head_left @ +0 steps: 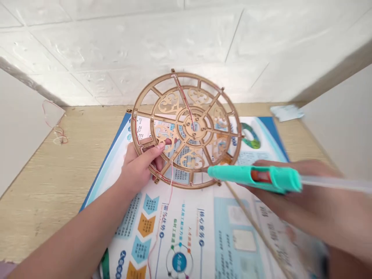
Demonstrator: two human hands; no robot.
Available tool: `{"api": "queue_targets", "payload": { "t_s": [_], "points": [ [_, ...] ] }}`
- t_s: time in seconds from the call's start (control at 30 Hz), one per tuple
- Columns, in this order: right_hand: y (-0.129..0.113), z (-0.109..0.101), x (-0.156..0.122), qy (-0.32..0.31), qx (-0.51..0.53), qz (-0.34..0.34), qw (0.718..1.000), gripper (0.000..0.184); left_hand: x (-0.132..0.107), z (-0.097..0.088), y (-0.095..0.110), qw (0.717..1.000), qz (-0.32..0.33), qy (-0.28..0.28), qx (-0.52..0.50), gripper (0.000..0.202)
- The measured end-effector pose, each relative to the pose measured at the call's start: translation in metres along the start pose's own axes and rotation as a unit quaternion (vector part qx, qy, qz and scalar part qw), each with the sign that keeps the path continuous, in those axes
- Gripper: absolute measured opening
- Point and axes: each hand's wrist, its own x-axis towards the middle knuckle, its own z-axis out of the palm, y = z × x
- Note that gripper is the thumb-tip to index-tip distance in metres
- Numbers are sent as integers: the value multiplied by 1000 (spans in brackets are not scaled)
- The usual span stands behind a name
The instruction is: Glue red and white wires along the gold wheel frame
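My left hand (142,164) grips the lower left of a round wooden openwork frame (186,149), thumb in front and fingers behind. The frame stands tilted up, with spokes, scroll cut-outs and a hub. A thin red and white wire (172,174) runs along its rim and one spoke, then hangs down from the lower edge. My right hand (308,174), blurred, is closed round a turquoise hot glue gun (255,178) with a clear glue stick in its back. The nozzle points left at the frame's lower rim; whether it touches cannot be told.
Under the frame lies a printed poster sheet (180,217) on a wooden tabletop (87,131). Loose wire (59,135) lies at the left, a small pale packet (286,112) at the back right. A beige cord (250,217) runs below the gun. White walls close off the back and sides.
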Motion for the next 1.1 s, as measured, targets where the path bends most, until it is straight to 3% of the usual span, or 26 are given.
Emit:
{"api": "queue_targets", "payload": {
  "t_s": [0.07, 0.2, 0.3, 0.47, 0.67, 0.8, 0.93, 1.03, 1.1],
  "points": [
    [-15, -14, 11, -14, -34, 7, 999, 32, -1, 0, 2, 1000, -3, -13, -9, 24],
    [-29, -40, 18, 83, -54, 168, 981, 53, -5, -2, 5, 999, 3, -48, -21, 23],
    [-29, -50, 15, 132, -68, 203, 968, 42, -5, -7, 3, 997, 14, -75, -11, 32],
    [-12, -33, -10, 125, -88, 219, 964, 40, -4, -13, 1, 993, 15, -116, 11, 28],
    [-5, -5, -39, 133, -172, 268, 939, 38, -6, -15, 6, 986, 24, -161, 34, 41],
    [-16, -4, -40, 107, -236, 300, 918, 39, -6, -18, 7, 982, 42, -184, 30, 45],
    [-29, -10, -47, 87, -289, 307, 902, 40, -6, -20, 8, 981, 47, -184, 31, 35],
    [-46, -10, -65, 107, -317, 274, 902, 36, -7, -22, 8, 980, 44, -189, 44, 22],
    [-63, -4, -77, 111, -314, 220, 917, 30, -7, -23, 8, 979, 46, -194, 48, 19]
  ]
}}
